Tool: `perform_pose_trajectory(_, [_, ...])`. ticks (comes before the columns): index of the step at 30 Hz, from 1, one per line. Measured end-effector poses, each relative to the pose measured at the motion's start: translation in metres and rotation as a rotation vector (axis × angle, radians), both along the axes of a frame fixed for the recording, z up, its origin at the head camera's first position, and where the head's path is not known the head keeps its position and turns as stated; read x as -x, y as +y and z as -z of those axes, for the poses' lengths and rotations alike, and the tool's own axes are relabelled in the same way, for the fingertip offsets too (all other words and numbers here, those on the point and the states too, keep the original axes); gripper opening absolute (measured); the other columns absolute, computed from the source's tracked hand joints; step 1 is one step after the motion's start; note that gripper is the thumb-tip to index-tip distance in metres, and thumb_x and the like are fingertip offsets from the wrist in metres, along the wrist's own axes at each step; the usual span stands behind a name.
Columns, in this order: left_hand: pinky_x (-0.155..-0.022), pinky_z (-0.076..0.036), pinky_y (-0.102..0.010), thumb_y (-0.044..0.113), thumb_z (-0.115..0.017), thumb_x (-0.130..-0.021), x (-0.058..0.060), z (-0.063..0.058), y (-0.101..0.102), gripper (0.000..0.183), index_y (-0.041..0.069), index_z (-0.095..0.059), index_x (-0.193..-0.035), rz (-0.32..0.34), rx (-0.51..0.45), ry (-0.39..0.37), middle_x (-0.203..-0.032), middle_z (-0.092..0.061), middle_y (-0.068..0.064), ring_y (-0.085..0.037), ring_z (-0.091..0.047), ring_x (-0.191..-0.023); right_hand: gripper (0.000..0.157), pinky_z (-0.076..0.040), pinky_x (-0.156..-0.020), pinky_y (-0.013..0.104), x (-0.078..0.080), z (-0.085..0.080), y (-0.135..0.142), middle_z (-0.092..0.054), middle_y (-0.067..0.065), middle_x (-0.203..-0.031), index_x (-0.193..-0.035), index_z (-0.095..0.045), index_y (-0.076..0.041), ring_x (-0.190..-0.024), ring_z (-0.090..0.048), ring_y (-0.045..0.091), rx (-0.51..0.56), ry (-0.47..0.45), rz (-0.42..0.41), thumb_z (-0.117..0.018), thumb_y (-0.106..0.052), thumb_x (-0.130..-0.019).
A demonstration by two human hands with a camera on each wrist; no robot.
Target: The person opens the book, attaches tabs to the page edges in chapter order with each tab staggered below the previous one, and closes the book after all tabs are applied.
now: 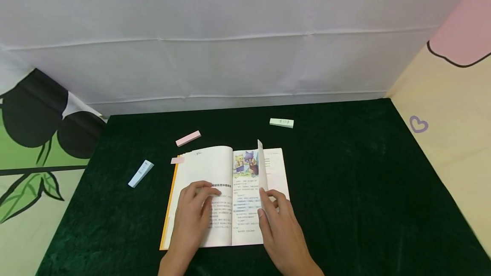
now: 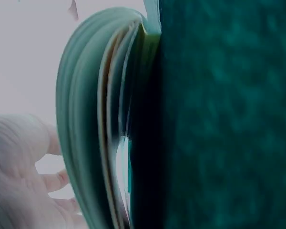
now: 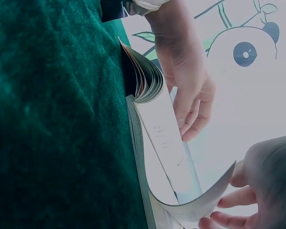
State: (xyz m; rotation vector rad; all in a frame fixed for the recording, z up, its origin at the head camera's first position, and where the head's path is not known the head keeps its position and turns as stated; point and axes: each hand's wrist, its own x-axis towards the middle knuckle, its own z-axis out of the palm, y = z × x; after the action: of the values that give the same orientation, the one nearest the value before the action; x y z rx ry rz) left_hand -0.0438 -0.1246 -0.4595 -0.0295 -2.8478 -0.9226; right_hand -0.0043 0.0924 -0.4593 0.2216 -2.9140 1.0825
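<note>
An open book point(image 1: 215, 169) with a yellow-orange cover edge lies on dark green cloth. My left hand point(image 1: 192, 214) rests on its left page, fingers bent loosely with nothing gripped. A right-hand page point(image 1: 262, 169) stands nearly upright, and my right hand point(image 1: 284, 231) pinches its outer edge between thumb and fingers. In the right wrist view that page point(image 3: 205, 196) curves up from the book toward the right fingers point(image 3: 238, 195). The left wrist view shows the arched stack of leaves point(image 2: 81, 95) beside the left hand point(image 2: 19, 176). A pink sticky tab point(image 1: 177, 160) juts from the book's left edge.
Three slim sticky-note pads lie around the book: a pale blue one point(image 1: 140, 173) to the left, a pink one point(image 1: 188, 138) behind it, and a pale green one point(image 1: 281, 123) at the back. White cloth point(image 1: 230, 67) hangs behind the green tabletop point(image 1: 356, 173).
</note>
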Motion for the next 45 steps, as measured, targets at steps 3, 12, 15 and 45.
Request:
perform_pose_trajectory(3, [-0.104, -0.045, -0.053, 0.004, -0.068, -0.098, -0.002, -0.005, 0.005, 0.018, 0.018, -0.078, -0.103, -0.015, -0.018, -0.065, -0.132, -0.062, -0.009, -0.033, -0.053, -0.123, 0.049, -0.045, -0.073, 0.02, 0.0, -0.001, -0.001, -0.048, 0.006, -0.147, -0.155, -0.049, -0.012, -0.108, -0.046, 0.011, 0.015, -0.011, -0.018, -0.058, -0.02, -0.108])
perform_pose_trajectory(12, [-0.105, -0.047, -0.063, 0.02, -0.072, -0.098, -0.009, -0.016, 0.023, 0.015, 0.022, -0.079, -0.111, -0.015, -0.092, -0.2, -0.152, -0.048, -0.016, -0.041, -0.05, -0.132, 0.048, -0.048, -0.073, 0.02, 0.0, 0.002, -0.005, -0.051, 0.003, -0.144, -0.152, -0.055, -0.017, -0.106, -0.044, 0.01, 0.048, 0.018, -0.04, -0.064, -0.02, -0.104])
perform_pose_trajectory(15, [-0.11, -0.039, -0.07, 0.02, -0.072, -0.098, -0.011, -0.016, 0.026, 0.015, 0.022, -0.079, -0.111, 0.002, -0.147, -0.195, -0.155, -0.043, -0.019, -0.043, -0.043, -0.138, 0.049, -0.052, -0.077, 0.024, 0.0, 0.003, -0.006, -0.053, 0.002, -0.145, -0.151, -0.057, -0.019, -0.111, -0.046, 0.013, 0.038, 0.032, -0.054, -0.066, -0.021, -0.103])
perform_pose_trajectory(45, [-0.107, -0.031, -0.083, 0.023, -0.072, -0.098, -0.012, -0.014, 0.027, 0.01, 0.014, -0.076, -0.094, -0.025, -0.312, -0.178, -0.154, -0.043, -0.026, -0.052, -0.036, -0.142, 0.046, -0.051, -0.1, 0.042, -0.006, 0.007, -0.016, -0.057, -0.006, -0.151, -0.145, -0.061, -0.024, -0.123, -0.048, 0.016, -0.008, 0.168, -0.241, -0.07, -0.018, -0.1])
